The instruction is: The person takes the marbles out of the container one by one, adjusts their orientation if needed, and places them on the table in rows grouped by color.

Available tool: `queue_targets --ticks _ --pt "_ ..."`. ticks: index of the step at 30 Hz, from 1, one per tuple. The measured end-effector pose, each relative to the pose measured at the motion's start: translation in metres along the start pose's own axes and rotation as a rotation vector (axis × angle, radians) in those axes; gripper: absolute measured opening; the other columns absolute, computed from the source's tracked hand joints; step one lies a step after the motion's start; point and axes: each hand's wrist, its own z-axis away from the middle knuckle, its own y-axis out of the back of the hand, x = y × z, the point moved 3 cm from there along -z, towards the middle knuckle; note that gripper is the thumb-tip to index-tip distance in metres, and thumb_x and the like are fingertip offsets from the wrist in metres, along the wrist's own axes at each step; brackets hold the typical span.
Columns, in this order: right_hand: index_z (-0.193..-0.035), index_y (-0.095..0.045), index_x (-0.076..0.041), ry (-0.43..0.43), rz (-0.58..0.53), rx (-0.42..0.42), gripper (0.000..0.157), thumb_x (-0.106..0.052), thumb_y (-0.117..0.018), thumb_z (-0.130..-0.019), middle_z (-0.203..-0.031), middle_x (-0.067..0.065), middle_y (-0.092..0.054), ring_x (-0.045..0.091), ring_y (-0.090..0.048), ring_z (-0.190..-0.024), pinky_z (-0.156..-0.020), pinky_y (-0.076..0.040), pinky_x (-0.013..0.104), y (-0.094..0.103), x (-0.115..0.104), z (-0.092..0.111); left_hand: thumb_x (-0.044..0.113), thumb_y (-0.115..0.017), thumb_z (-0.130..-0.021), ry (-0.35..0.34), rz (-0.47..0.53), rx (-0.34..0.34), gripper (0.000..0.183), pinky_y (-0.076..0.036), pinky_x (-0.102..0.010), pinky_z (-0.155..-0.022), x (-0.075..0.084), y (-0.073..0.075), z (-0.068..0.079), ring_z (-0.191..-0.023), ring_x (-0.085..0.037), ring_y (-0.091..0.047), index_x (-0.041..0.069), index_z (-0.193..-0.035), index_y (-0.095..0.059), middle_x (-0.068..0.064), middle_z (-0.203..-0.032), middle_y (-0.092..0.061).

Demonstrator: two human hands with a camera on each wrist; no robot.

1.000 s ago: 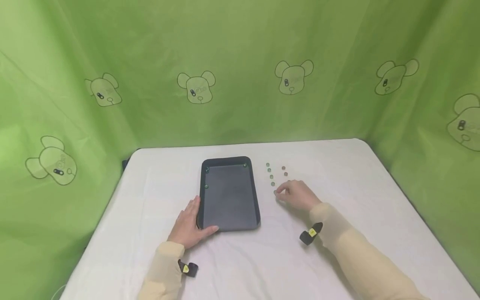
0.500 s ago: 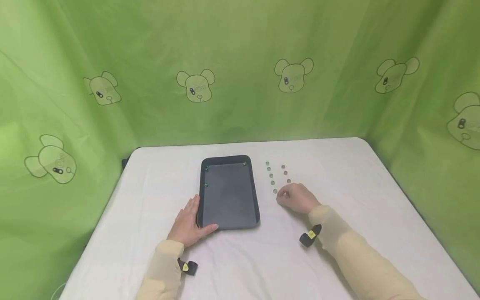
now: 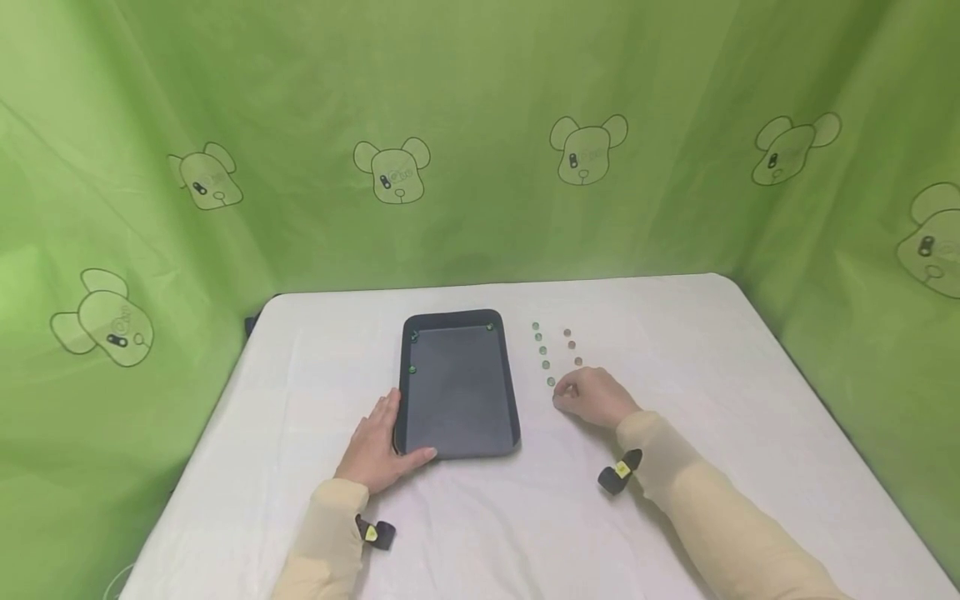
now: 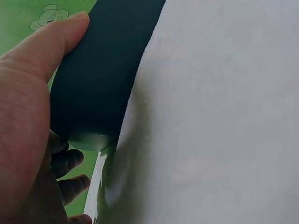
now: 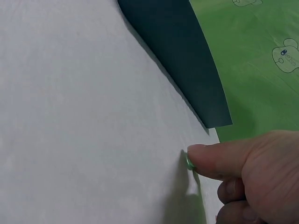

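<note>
Two fingers of my right hand (image 3: 596, 394) pinch a small glassy green bead (image 5: 189, 162) low over the white cloth, just at the near end of a row of beads. The thumb hides most of it in the right wrist view. My left hand (image 3: 375, 442) rests at the near left corner of a dark tray (image 3: 515, 408), with straight fingers along its left side and the thumb across its near edge. Inside the tray, green beads (image 3: 412, 369) lie by the left wall and another green bead (image 3: 491, 327) sits in the far right corner.
To the right of the tray, several green beads (image 3: 543, 351) form a row running away from me. Beside them is a shorter row of brown beads (image 3: 572, 345). A green curtain (image 3: 480, 233) with mouse-head prints stands around the table's back and sides.
My right hand has shifted slightly nearer to me, uncovering a green bead and a third brown bead at the near ends of the rows. The left hand and tray hold still.
</note>
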Motion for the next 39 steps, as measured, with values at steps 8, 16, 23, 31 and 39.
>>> queue_targets --ticks 8,16,23,31,39 --pt "-0.097 -0.074 -0.015 -0.005 -0.011 0.033 0.018 -0.027 -0.071 -0.084 -0.086 0.001 -0.07 0.017 -0.062 -0.076 -0.075 -0.052 0.039 0.005 0.002 -0.001 0.081 -0.058 -0.071 -0.006 0.004 0.01 0.121 -0.015 -0.048 -0.118 0.0 0.0 0.0 -0.146 -0.027 -0.015 0.009 -0.155 -0.01 -0.009 -0.16 -0.017" --pt "-0.107 -0.072 -0.013 -0.035 -0.05 0.043 0.026 -0.031 -0.066 -0.09 -0.071 0.0 -0.06 0.016 -0.054 -0.062 -0.062 -0.046 0.032 0.028 -0.002 -0.012 0.08 -0.059 -0.071 -0.008 -0.002 0.031 0.121 -0.015 -0.049 -0.118 -0.001 0.0 0.001 -0.145 -0.028 -0.017 0.008 -0.155 -0.011 -0.01 -0.159 -0.018" --pt "-0.108 -0.072 -0.012 0.042 -0.068 0.044 0.028 -0.032 -0.067 -0.09 -0.073 0.002 -0.06 0.018 -0.054 -0.06 -0.059 -0.046 0.032 0.04 -0.025 -0.031 0.083 -0.056 -0.07 -0.003 -0.008 0.017 0.122 -0.013 -0.048 -0.118 -0.001 -0.001 0.001 -0.146 -0.027 -0.016 0.009 -0.155 -0.01 -0.009 -0.159 -0.017" --pt "-0.102 -0.075 -0.015 0.118 -0.098 0.043 0.023 -0.033 -0.069 -0.089 -0.071 0.0 -0.058 0.017 -0.052 -0.065 -0.068 -0.049 0.044 0.032 -0.065 -0.066 0.08 -0.059 -0.071 -0.007 -0.005 0.018 0.12 -0.013 -0.049 -0.118 0.001 -0.001 -0.002 -0.146 -0.025 -0.015 0.01 -0.155 -0.011 -0.008 -0.159 -0.018" --pt "-0.103 -0.074 -0.013 0.166 -0.153 -0.01 0.022 -0.029 -0.069 -0.089 -0.085 0.0 -0.069 0.013 -0.059 -0.069 -0.064 -0.053 0.029 0.007 -0.099 -0.096 0.077 -0.063 -0.071 0.016 -0.009 0.021 0.119 -0.013 -0.049 -0.118 0.0 0.0 -0.001 -0.146 -0.025 -0.016 0.01 -0.155 -0.011 -0.008 -0.159 -0.019"
